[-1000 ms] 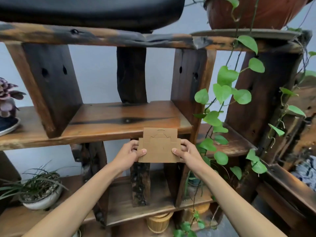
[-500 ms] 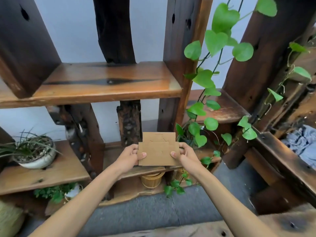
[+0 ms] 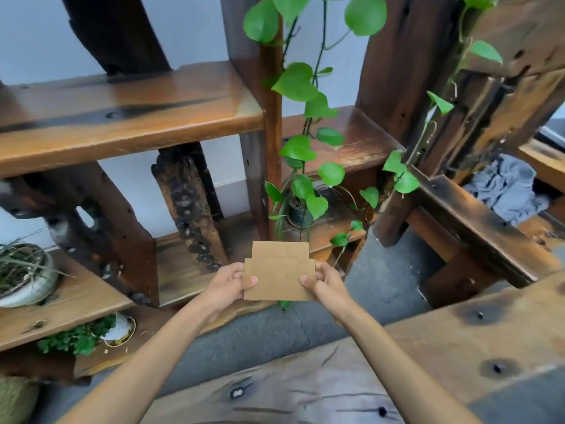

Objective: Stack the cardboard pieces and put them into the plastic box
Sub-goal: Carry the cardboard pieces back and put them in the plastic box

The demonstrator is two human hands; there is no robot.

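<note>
A small stack of flat brown cardboard pieces (image 3: 279,275) is held upright in front of me, above the grey floor. My left hand (image 3: 227,281) grips its left edge with the thumb on the front face. My right hand (image 3: 325,281) grips the right edge the same way. The rear piece sticks up a little above the front one. No plastic box is in view.
A dark wooden shelf unit (image 3: 128,114) fills the view ahead, with a trailing green vine (image 3: 301,148), a white potted plant (image 3: 23,276) at the left and grey cloth (image 3: 504,188) at the right. A worn wooden tabletop (image 3: 412,362) lies just below my arms.
The view has tilted downward: the shelves have slid up in the frame and the wooden tabletop has come into sight. Both hands keep the same hold on the cardboard stack.
</note>
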